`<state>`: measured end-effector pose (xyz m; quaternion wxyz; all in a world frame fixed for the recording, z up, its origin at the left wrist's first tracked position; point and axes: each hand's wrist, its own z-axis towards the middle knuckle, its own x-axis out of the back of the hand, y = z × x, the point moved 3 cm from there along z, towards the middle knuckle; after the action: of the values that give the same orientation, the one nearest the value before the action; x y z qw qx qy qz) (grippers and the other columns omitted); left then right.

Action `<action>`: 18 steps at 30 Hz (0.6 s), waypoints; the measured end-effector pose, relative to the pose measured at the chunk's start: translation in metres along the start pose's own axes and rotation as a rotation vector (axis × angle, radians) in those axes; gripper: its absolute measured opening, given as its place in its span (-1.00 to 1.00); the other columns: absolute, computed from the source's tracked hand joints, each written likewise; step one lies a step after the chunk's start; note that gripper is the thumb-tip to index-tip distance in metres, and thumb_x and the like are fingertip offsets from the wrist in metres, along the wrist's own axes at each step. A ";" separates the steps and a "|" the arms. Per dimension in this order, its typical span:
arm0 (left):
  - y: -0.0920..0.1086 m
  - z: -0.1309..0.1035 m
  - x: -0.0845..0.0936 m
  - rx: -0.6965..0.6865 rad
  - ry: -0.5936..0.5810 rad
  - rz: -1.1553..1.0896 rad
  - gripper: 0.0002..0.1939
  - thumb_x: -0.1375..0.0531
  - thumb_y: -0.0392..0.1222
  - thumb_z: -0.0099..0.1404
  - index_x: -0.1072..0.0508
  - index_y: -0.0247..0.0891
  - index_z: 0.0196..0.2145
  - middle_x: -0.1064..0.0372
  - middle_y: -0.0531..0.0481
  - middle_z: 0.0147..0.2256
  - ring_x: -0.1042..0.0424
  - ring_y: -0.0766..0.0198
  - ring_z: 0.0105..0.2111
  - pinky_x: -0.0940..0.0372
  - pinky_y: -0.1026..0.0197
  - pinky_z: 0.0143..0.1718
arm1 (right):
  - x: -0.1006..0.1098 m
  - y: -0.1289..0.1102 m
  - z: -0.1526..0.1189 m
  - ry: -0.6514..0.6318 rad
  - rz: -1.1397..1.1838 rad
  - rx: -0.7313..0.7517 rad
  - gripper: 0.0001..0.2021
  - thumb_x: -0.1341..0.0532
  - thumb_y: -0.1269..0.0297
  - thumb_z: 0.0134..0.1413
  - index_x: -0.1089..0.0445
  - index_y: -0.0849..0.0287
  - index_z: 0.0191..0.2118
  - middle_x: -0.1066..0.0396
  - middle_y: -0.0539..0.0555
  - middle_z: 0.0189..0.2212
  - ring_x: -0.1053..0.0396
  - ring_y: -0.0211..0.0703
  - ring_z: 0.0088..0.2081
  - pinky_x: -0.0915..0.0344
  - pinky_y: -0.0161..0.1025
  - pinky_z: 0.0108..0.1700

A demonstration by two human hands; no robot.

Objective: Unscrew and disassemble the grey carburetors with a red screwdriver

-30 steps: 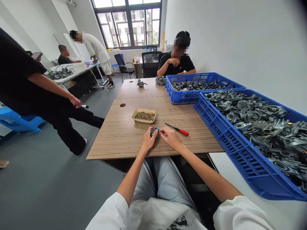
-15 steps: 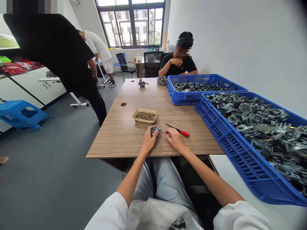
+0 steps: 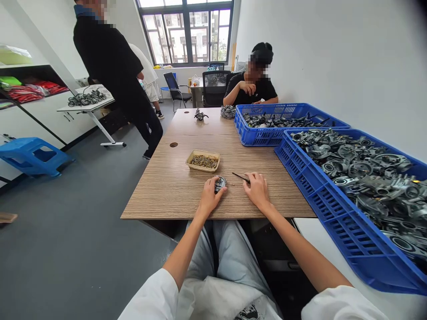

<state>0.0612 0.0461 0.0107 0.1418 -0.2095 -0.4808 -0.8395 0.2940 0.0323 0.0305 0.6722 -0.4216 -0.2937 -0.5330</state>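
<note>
On the wood-grain table (image 3: 167, 186) in the head view, we have the metal part (image 3: 220, 183) near the front edge, our left hand (image 3: 210, 195) curled around it. Print on our white shirt (image 3: 250, 312): too cut off to read! A pale mark (image 3: 256, 94) on the black top opposite: too small for us.

And here's the change: our right hand (image 3: 256, 190), beside the part half a second ago, has swung over the screwdriver (image 3: 238, 177), hiding its red handle; whether the fingers have closed, we can't tell. Meanwhile, the walker in black (image 3: 110, 53) stands more upright now.
</note>
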 end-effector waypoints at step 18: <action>0.004 -0.002 -0.004 -0.042 -0.048 0.245 -0.15 -0.35 -0.18 0.32 -0.05 -0.16 0.43 -0.29 -0.25 0.23 -0.28 -0.09 0.21 -0.23 -0.20 0.30 | 0.018 0.026 -0.044 -0.592 1.323 -0.491 -0.51 -0.31 -0.25 0.17 -0.16 0.00 -0.12 -0.13 -0.21 -0.57 0.14 -0.36 -0.62 0.09 -0.39 -0.58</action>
<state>0.0657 0.0423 0.0109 0.2275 -0.2895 -0.4371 -0.8206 0.3212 -0.0130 0.0178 0.6316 -0.7722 -0.0208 0.0658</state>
